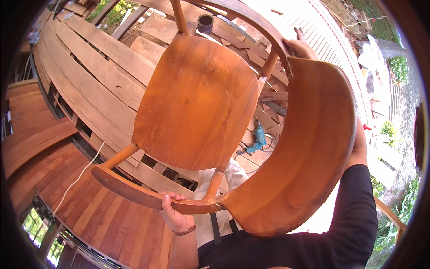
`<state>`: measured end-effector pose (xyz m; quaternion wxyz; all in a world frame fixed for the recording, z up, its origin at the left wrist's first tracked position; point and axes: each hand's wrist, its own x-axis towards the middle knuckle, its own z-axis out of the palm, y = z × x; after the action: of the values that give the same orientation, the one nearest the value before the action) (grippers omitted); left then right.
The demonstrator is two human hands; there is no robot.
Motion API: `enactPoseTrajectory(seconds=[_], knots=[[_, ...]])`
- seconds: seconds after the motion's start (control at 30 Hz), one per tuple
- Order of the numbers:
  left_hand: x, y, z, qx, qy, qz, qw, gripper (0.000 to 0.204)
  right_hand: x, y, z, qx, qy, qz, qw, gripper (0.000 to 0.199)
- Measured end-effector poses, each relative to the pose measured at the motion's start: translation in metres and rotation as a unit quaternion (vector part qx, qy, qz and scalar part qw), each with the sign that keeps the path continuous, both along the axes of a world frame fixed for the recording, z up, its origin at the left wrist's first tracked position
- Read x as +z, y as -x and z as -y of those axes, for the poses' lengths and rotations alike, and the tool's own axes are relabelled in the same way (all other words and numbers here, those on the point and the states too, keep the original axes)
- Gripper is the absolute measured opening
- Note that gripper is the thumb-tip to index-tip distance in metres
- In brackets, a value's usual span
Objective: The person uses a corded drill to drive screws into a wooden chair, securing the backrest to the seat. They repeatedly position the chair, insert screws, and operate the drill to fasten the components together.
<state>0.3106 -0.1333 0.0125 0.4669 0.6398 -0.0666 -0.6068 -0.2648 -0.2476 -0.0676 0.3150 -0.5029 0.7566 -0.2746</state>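
A brown wooden armchair with a broad curved backrest is tilted in front of me, its seat facing up toward me. My left hand, a bracelet at its wrist, is wrapped around the near armrest. On the far armrest, close to where it joins the backrest, my right hand grips the wood; the backrest hides part of that forearm. Worn, pale marks show at the joint between the near armrest and the backrest. The chair's leg ends are out of sight.
Below the chair, a blue power drill with a cable lies among wood offcuts. A dark round container stands beyond the seat. Loose planks with gaps between them spread at left, and a white cord crosses the reddish decking.
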Motion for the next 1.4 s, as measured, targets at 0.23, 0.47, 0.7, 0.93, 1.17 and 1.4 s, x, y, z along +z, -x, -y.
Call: enactPoseTrajectory(seconds=[0.23, 0.47, 0.7, 0.93, 1.17, 1.4], knots=[[-0.029, 0.015, -0.036, -0.035, -0.003, -0.074, 0.997, 0.027, -0.001, 0.014, 0.029, -0.001, -0.01, 0.019, 1.0, 0.041], [-0.046, 0.039, -0.069, -0.038, -0.042, -0.134, 0.989, 0.024, -0.004, 0.024, 0.043, 0.038, -0.095, 0.002, 0.995, 0.03], [-0.049, 0.042, -0.082, -0.134, -0.04, -0.082, 0.987, 0.032, -0.048, 0.049, 0.02, 0.12, 0.085, -0.03, 0.989, 0.039], [-0.018, -0.011, -0.037, -0.556, -0.219, 0.065, 0.799, 0.031, 0.002, -0.026, -0.07, -0.068, 0.198, -0.103, 0.972, 0.041], [0.004, 0.068, -0.015, -0.68, 0.369, 0.271, 0.572, 0.028, 0.014, -0.188, -0.274, -0.337, 0.23, 0.059, 0.911, 0.045], [-0.038, 0.097, -0.046, -0.705, 0.403, 0.338, 0.475, 0.051, -0.025, -0.3, -0.319, -0.402, 0.181, 0.575, 0.689, 0.05]])
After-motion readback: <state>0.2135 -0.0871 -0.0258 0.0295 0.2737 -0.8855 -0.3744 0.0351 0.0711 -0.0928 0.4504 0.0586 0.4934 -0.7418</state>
